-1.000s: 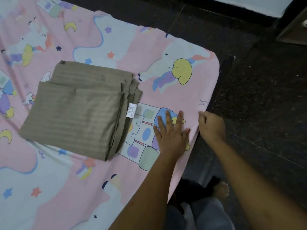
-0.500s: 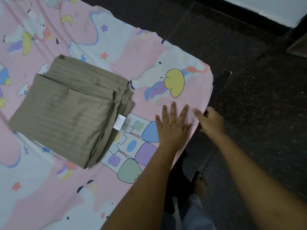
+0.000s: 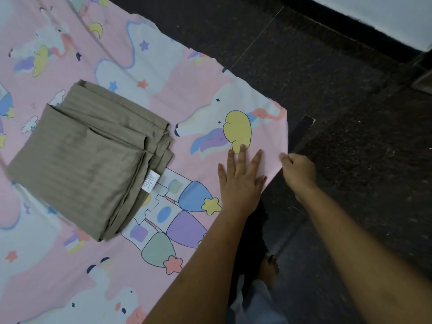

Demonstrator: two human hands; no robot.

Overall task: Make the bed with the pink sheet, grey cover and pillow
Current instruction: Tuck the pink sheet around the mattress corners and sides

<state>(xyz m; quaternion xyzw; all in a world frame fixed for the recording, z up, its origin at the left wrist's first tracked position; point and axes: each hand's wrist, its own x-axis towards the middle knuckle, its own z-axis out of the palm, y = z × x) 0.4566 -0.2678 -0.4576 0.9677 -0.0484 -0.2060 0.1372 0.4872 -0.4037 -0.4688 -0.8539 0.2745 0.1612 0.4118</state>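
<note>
The right hand [image 3: 298, 171] pinches the side edge of the pink cartoon-printed sheet [image 3: 198, 90] near its corner. The left hand [image 3: 240, 181] presses flat just inside, fingers spread. Pulling the edge outward and down against that anchoring palm should remove slack. The folded grey-brown striped cover [image 3: 88, 160] lies on the sheet, well to the left.

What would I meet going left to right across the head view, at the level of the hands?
Folded grey cover → its white label → left hand, flat on the pink sheet → right hand, gripping the sheet's edge → dark floor.
</note>
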